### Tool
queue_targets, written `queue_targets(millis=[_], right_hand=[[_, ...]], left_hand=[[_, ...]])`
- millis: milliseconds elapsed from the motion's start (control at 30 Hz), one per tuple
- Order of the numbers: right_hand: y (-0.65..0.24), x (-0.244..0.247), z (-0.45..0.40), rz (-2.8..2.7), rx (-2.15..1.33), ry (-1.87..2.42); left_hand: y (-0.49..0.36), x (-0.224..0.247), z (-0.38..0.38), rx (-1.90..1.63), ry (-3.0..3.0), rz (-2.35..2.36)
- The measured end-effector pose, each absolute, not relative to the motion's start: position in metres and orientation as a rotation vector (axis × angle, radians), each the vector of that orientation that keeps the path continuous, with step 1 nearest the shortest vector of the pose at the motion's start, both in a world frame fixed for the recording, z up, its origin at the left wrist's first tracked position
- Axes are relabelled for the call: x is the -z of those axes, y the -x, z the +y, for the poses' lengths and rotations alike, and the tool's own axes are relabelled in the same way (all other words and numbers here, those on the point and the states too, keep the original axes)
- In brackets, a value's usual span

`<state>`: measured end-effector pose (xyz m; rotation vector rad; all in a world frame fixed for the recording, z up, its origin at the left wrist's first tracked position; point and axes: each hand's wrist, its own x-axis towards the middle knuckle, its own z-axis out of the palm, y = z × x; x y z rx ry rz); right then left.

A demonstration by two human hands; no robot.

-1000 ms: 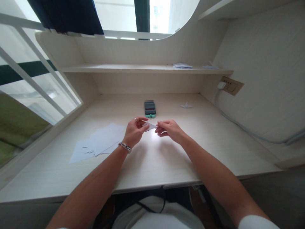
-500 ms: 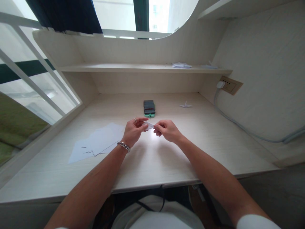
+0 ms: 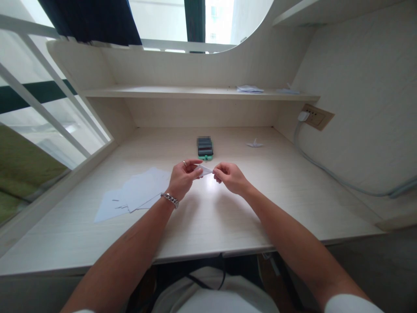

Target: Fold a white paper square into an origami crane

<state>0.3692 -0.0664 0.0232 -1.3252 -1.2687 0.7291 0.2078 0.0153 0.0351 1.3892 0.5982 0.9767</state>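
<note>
A small folded white paper (image 3: 206, 171) is held above the middle of the desk. My left hand (image 3: 183, 177), with a ring and a chain bracelet, pinches its left part between thumb and fingers. The fingertips of my right hand (image 3: 230, 177) are closed on its pointed right end. Just behind my hands lies a dark phone-like device (image 3: 205, 147) with a green edge. White paper sheets (image 3: 143, 187) are spread on the desk to the left, partly overlapping.
A small folded paper figure (image 3: 254, 144) stands at the back right of the desk (image 3: 293, 208). Folded papers (image 3: 249, 89) rest on the shelf (image 3: 182, 92). A grey cable (image 3: 319, 166) runs from the wall socket (image 3: 317, 117) along the right side.
My right hand has shifted slightly to the right along the paper's tip, so more of the point shows. My left hand has barely moved.
</note>
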Motion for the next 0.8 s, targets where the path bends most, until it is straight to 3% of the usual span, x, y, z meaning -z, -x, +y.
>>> queue_targets(millis=[267, 500, 800], right_hand=[[-0.3740, -0.0276, -0.0659, -1.140, -0.955, 1.293], [-0.3717, -0.0214, -0.0649, -1.287, -0.766, 1.327], [-0.3687, -0.0230, -0.0652, -1.289, -0.798, 1.338]], left_hand=[[-0.2077, -0.0337, 0.0166, -1.004, -1.456, 0.605], [-0.2074, -0.0329, 0.0169, -0.984, -1.475, 0.586], [-0.2082, -0.0292, 0.0156, -0.961, -1.538, 0.542]])
